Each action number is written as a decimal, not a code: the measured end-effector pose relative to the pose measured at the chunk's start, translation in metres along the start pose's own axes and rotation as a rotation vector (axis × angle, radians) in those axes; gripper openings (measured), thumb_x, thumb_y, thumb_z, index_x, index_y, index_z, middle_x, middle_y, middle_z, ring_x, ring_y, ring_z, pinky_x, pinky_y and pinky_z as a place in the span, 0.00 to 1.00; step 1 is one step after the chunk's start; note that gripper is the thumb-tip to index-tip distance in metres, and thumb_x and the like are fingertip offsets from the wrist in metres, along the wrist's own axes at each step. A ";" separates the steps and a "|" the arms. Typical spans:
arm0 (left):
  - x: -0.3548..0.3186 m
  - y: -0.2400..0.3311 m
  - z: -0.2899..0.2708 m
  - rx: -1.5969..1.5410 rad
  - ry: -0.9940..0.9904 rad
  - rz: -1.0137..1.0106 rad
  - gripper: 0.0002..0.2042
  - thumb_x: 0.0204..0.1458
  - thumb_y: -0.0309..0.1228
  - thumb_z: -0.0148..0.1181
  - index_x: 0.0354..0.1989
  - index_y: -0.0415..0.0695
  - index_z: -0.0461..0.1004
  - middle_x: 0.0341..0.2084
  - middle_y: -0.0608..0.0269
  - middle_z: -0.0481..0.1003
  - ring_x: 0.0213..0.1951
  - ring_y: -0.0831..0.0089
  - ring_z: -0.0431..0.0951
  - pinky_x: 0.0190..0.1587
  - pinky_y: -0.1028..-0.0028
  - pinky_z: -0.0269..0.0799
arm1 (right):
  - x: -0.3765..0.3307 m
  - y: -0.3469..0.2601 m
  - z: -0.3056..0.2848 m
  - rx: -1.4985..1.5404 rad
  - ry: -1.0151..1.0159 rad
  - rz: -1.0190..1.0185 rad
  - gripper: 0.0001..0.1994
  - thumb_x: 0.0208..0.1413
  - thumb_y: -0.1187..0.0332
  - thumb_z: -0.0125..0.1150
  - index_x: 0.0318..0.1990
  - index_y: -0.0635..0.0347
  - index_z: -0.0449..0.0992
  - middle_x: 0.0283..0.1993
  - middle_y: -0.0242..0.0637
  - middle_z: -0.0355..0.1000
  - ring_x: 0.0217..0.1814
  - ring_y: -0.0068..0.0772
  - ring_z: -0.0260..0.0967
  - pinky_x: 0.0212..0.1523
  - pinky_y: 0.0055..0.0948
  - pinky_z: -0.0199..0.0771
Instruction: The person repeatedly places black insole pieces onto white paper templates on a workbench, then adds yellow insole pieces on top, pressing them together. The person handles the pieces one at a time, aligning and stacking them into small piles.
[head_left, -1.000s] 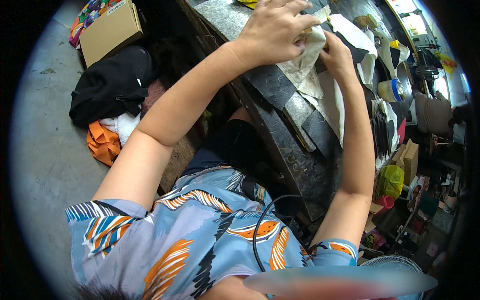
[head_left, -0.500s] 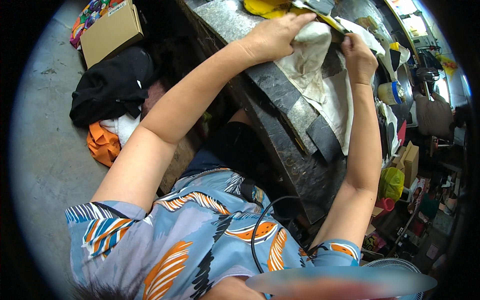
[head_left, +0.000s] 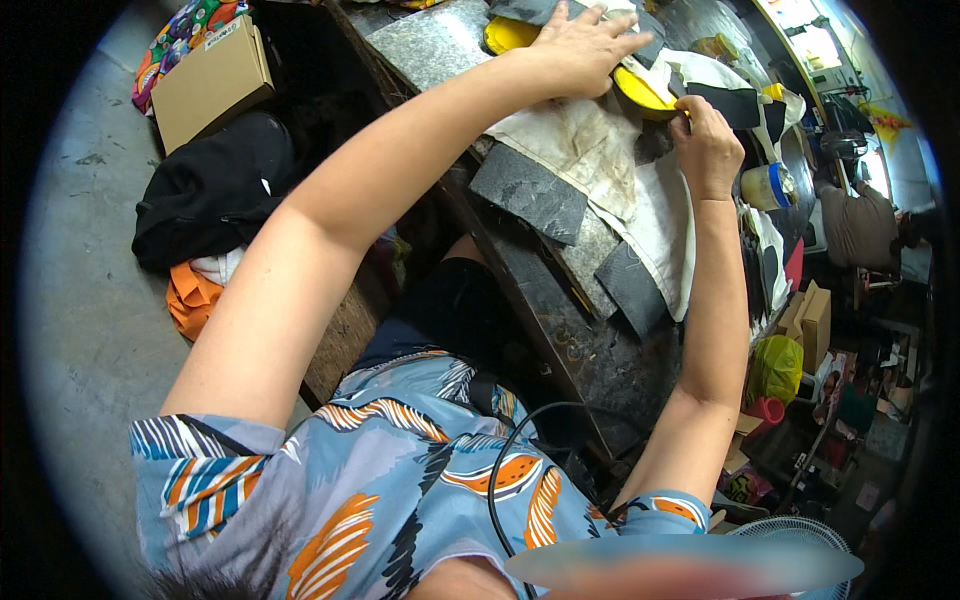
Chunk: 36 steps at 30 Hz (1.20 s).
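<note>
My left hand (head_left: 588,50) lies with its fingers spread over a dark grey sheet and the yellow piece (head_left: 510,35) beside it. My right hand (head_left: 710,152) is closed, thumb and fingers pinching the right end of a curved yellow strip (head_left: 643,92). Whether that strip and the yellow piece are one item is hidden under my left hand. Below both hands a stained whitish cloth (head_left: 585,150) spreads over the bench. Two dark grey flat pieces lie on the near side: one rectangle (head_left: 530,193) by the cloth's left edge, another piece (head_left: 634,287) nearer me.
The dark workbench (head_left: 625,375) has a grey slab (head_left: 435,45) on it. Right of my right hand stand a tub with a blue rim (head_left: 768,187) and black and white scraps (head_left: 765,250). A cardboard box (head_left: 212,85) and black cloth (head_left: 215,190) are at the left.
My left hand has opened and its fingers have spread. The whitish cloth, bunched up before, now lies flatter. My right hand has shifted slightly nearer me, and more of the yellow strip shows.
</note>
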<state>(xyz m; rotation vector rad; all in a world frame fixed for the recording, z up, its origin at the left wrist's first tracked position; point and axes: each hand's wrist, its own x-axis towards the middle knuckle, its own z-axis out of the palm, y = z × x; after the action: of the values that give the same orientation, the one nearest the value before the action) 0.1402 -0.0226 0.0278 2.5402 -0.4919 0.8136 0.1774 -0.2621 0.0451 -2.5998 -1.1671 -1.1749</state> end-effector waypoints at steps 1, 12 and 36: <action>0.005 -0.007 0.012 0.054 -0.114 -0.034 0.27 0.51 0.29 0.51 0.64 0.48 0.66 0.69 0.49 0.56 0.71 0.51 0.50 0.66 0.40 0.48 | -0.002 0.003 0.000 -0.018 -0.026 0.025 0.05 0.51 0.67 0.64 0.34 0.48 0.75 0.30 0.32 0.76 0.32 0.36 0.77 0.32 0.35 0.75; 0.024 -0.042 0.063 0.038 -0.054 -0.059 0.19 0.57 0.35 0.46 0.56 0.49 0.75 0.68 0.52 0.58 0.71 0.53 0.50 0.68 0.41 0.45 | -0.030 0.044 -0.066 1.261 0.455 0.879 0.07 0.58 0.79 0.52 0.43 0.62 0.70 0.37 0.39 0.76 0.35 0.35 0.76 0.34 0.31 0.78; -0.096 0.051 -0.039 0.039 -0.265 0.336 0.25 0.56 0.43 0.60 0.61 0.50 0.69 0.65 0.57 0.65 0.68 0.60 0.60 0.69 0.52 0.52 | -0.115 -0.032 -0.116 1.457 0.008 1.291 0.05 0.61 0.71 0.53 0.43 0.54 0.72 0.34 0.29 0.76 0.33 0.23 0.73 0.34 0.27 0.72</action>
<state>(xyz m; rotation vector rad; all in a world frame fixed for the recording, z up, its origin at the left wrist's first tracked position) 0.0262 -0.0270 0.0127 2.6535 -1.0177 0.5997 0.0356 -0.3494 0.0425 -1.4476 0.0295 0.0726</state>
